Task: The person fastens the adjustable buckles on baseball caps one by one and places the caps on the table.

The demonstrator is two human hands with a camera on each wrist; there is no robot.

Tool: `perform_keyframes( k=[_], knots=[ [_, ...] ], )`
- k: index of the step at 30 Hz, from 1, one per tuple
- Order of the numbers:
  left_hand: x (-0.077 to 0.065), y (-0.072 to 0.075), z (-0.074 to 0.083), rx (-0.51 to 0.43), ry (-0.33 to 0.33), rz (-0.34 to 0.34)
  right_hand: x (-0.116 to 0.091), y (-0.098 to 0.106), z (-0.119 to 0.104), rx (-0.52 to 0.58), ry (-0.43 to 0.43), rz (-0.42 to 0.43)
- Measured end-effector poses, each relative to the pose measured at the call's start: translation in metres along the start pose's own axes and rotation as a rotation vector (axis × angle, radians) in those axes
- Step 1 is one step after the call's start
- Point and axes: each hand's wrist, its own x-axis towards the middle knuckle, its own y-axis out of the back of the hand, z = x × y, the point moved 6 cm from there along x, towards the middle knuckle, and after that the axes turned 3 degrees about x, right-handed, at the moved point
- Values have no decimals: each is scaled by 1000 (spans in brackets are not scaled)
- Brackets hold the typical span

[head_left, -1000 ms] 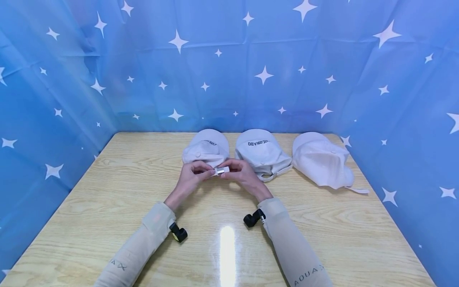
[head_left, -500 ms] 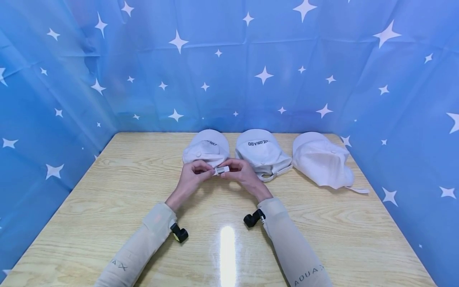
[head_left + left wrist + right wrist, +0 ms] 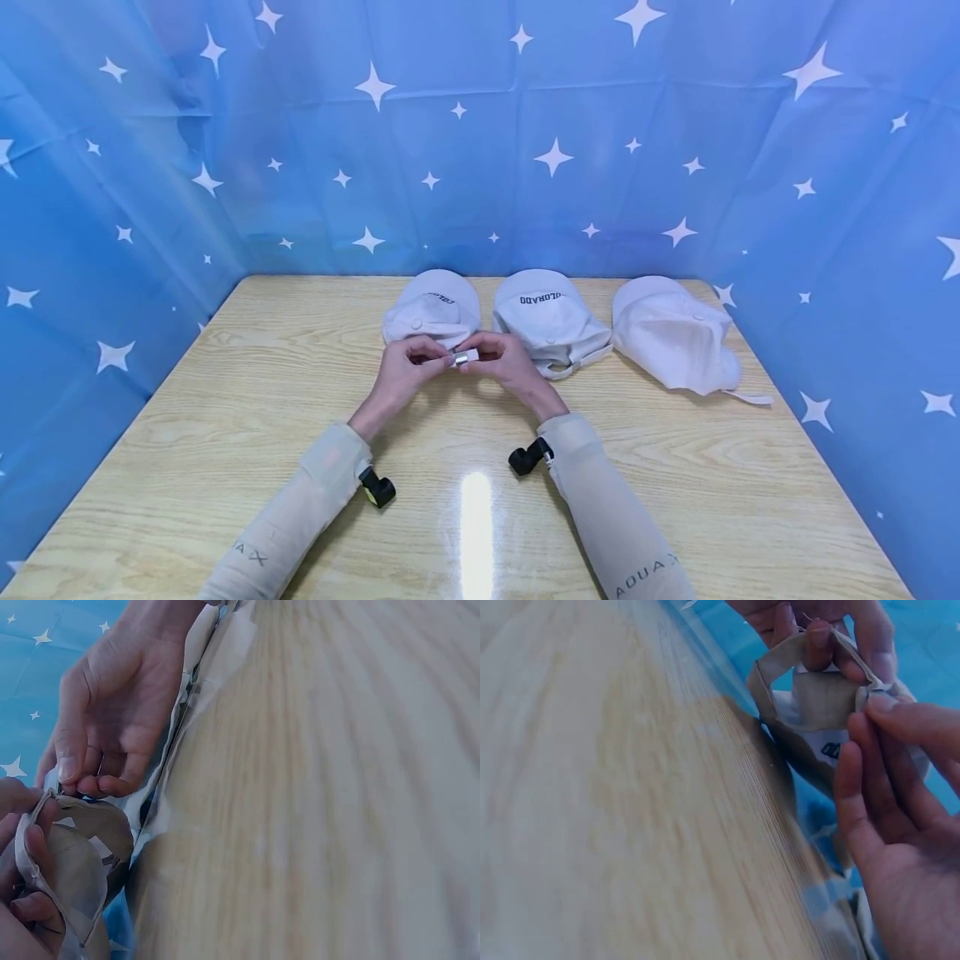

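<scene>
Both hands are at the back of the leftmost white cap [image 3: 427,312], whose brim points away and whose front carries dark lettering. My left hand [image 3: 397,371] pinches the cap's rear strap [image 3: 471,356] between thumb and fingers, from the left. From the right, my right hand [image 3: 513,367] pinches the strap's other part, thumb in front. Between the fingertips a small silver buckle [image 3: 461,359] shows on the strap. In the right wrist view the strap and the cap's rim [image 3: 776,664] form an arched opening. The left wrist view shows the cap's inside [image 3: 79,862] near the left fingers.
A second white cap [image 3: 543,312] lettered COLORADO lies just right of the hands. Further right lies a third white cap [image 3: 667,333], its strap end [image 3: 748,399] loose on the wooden table [image 3: 262,400]. A blue star-patterned curtain [image 3: 480,150] stands behind the table.
Both hands hold nearly the same position. The silver buckle's glint has shifted and looks shorter, as the strap turns slightly between the fingertips.
</scene>
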Motion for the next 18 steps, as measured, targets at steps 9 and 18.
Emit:
perform_keyframes(
  k=[9,18],
  knots=[
    [0,1,-2,8,61,18,0,0,-3,-23,37,-4],
    [0,0,-4,-41,105,20,2,0,-1,-45,31,0]
  ],
)
